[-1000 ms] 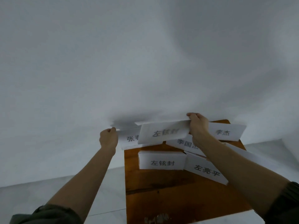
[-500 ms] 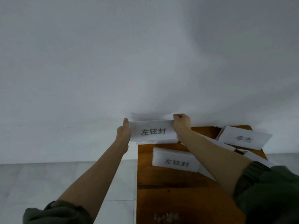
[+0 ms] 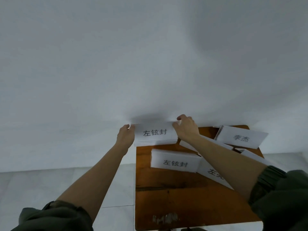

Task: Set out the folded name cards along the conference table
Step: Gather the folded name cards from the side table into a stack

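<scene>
A stack of white folded name cards [image 3: 155, 134], its top one printed with black characters, is held at the far left corner of a small brown wooden table [image 3: 183, 194]. My left hand [image 3: 125, 136] pinches the stack's left edge and my right hand [image 3: 186, 128] grips its right edge. Another folded card [image 3: 175, 161] with the same characters lies on the table just in front of the stack. One more card [image 3: 240, 136] rests at the far right, and a further card [image 3: 214, 174] is partly hidden under my right forearm.
A plain white wall [image 3: 150, 64] rises right behind the table. Pale grey floor tiles [image 3: 50, 189] spread out to the left of the table. A patch of scuffed white marks [image 3: 165, 218] shows near the table's front edge.
Both hands brought the lifted card onto the stack at the far left corner and squared it; the camera view shifted, so the table sits further right.
</scene>
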